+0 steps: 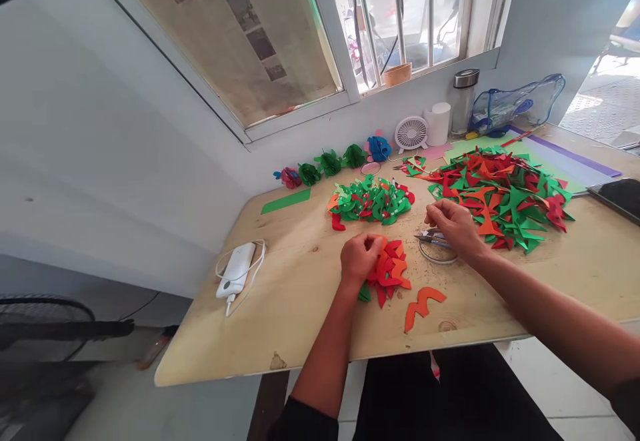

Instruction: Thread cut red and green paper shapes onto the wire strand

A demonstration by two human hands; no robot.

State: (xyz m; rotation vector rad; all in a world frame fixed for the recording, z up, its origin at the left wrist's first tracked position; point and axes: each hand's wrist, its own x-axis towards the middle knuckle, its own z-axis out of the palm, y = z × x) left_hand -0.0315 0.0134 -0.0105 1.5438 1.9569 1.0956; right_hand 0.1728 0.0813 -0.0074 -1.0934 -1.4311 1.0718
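Note:
My left hand (359, 257) is closed at the left edge of a small pile of red and orange paper shapes (393, 269), its fingertips on an orange piece. My right hand (453, 224) hovers with thumb and fingers pinched, over small scissors (434, 237) and a white ring-shaped cord (440, 261); whatever it pinches is too small to see. An orange wavy paper piece (423, 305) lies alone near the front edge. Behind my left hand is a pile of green and red pieces (373, 199). A larger heap of red, green and orange scraps (505, 191) sits at the right.
A white power bank (236, 269) with a cable lies at the left of the wooden table (295, 281). Along the wall stand paper ornaments (330, 163), a small fan (411, 133), a white cylinder (438, 123) and a glass bottle (463, 103). A dark phone (617, 195) lies far right.

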